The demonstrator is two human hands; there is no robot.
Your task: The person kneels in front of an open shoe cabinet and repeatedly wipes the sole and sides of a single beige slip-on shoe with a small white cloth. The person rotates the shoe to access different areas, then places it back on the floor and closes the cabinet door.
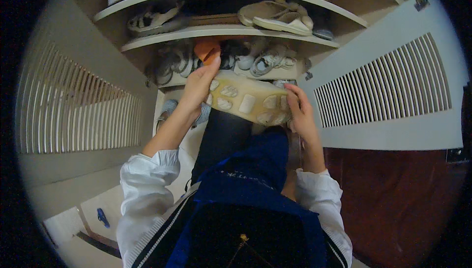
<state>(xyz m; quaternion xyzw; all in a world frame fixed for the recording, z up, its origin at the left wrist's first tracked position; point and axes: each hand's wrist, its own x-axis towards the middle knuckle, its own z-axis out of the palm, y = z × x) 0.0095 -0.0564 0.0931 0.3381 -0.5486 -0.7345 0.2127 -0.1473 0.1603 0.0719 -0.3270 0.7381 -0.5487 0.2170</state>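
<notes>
A shoe (246, 103) is held across my lap with its yellowed, translucent-looking sole facing up. Pale raised tread pads stand out on that sole. My left hand (200, 87) grips one end of the shoe, thumb towards the shelves. At the other end, my right hand (303, 110) has its fingers around the edge. An orange, cloth-like thing (207, 50) shows just beyond my left thumb; I cannot tell whether it is held or lies on the shelf. The upper of the shoe is hidden beneath.
An open shoe cabinet holds sandals (156, 19), beige shoes (278, 15) and white sneakers (271, 61) on its shelves. Slatted doors stand open at left (81, 102) and right (383, 83). Grey-blue footwear (169, 106) sits low by my left forearm. A blue slipper (103, 217) lies on the floor.
</notes>
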